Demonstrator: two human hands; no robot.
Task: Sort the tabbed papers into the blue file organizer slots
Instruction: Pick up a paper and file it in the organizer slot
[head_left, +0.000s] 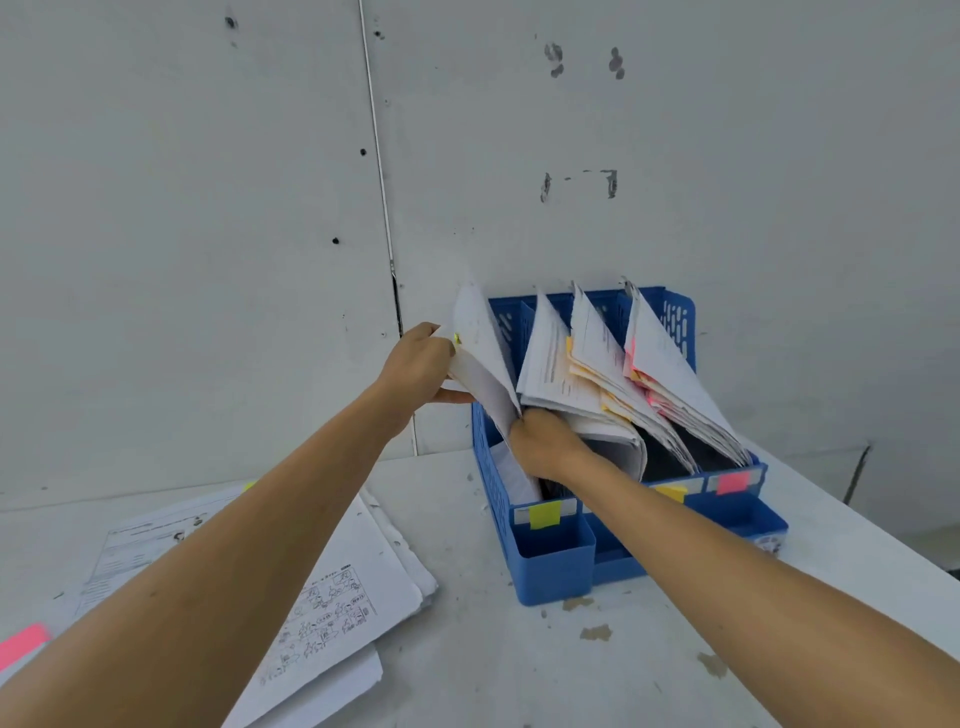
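Your left hand (418, 364) was clamped on a few tabbed sheets (480, 353), with the fingers over the near edge and the thumb underneath. A small yellow-green tab (457, 339) showed right at your fingertips. The sheets stood tilted at the outer left end of the blue file organizer (553, 577), their lower edge running down toward your right hand (540, 441).

Your right hand was sunk into the organizer just right of those sheets, its back toward you and its knuckles against the base of a thick white bundle (550, 358). The fingers were buried among the paper, so I could not tell whether they gripped anything or only pushed.

Beyond your right hand and further right, a bundle with yellow tabs (597, 343) leaned in its slot, and past it a bundle with pink tabs (665, 358). Along the organizer's front rail sat a yellow-green label (544, 515) just left of your right forearm, and a yellow label (670, 491) and a pink label (732, 482) to that forearm's right.

Under your left forearm a loose stack of printed papers (363, 561) lay flat on the table (493, 665). A pink tab (21, 644) stuck out near your left elbow. The organizer stood against the grey wall (208, 208).
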